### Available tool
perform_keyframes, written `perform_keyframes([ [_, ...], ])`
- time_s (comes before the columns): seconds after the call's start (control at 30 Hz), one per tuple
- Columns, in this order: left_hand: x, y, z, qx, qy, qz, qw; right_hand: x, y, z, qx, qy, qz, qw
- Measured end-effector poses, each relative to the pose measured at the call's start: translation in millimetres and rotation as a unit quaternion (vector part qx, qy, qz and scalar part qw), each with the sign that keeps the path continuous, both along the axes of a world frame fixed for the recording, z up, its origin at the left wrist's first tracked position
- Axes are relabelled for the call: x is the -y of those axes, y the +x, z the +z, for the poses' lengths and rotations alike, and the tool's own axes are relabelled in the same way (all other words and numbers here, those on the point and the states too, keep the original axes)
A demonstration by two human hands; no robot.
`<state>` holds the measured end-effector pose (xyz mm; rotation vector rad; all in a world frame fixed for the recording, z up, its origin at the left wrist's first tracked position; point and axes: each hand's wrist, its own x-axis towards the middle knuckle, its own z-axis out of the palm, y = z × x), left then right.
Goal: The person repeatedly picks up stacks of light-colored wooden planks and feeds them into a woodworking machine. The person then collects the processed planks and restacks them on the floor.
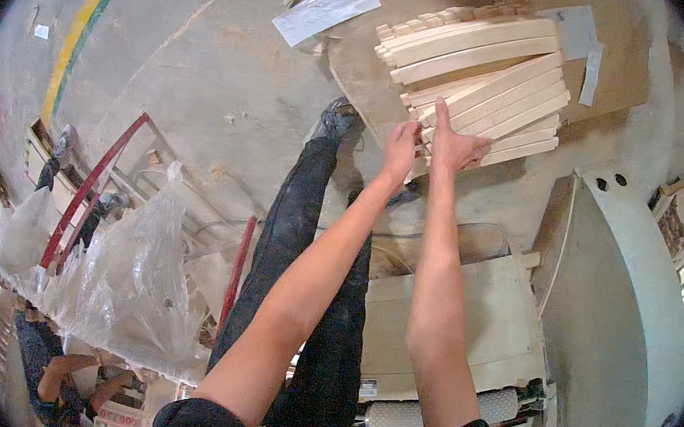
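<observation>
A stack of pale wooden slats (496,92) lies on the floor ahead of me, in rows set at differing angles, some slats slightly curved. My left hand (401,149) is at the stack's near left corner, its fingers closed around the end of a slat; that grip is partly hidden. Beside it, my right hand (454,148) rests against the near ends of the slats. The right thumb stretches up over the wood, apart from the fingers, which reach to the right along the lower slats.
Brown cardboard (622,85) lies under and beside the stack, with paper sheets (327,10) near it. A pale machine with a curved panel (643,287) stands at right. Clear plastic sheeting (132,266) hangs by red bars (95,187) at left. Another person (50,375) works at lower left.
</observation>
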<state>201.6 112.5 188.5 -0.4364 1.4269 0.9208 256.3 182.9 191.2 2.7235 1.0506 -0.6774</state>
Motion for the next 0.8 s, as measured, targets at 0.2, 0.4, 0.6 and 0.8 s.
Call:
perform_keyframes([
  [0.2,0,-19,14,-0.074,-0.028,-0.037,0.996,-11,-7,6,0.007,-0.012,-0.054,0.998],
  [0.4,-15,-55,18,0.143,0.103,-0.095,0.98,50,20,56,-0.184,0.186,-0.034,0.965],
  [0.6,-14,-1,97,0.304,0.092,-0.187,0.93,147,11,208,-0.279,0.165,-0.041,0.945],
  [0.8,37,134,286,0.387,0.093,-0.274,0.875,239,89,363,-0.092,0.215,-0.127,0.964],
])
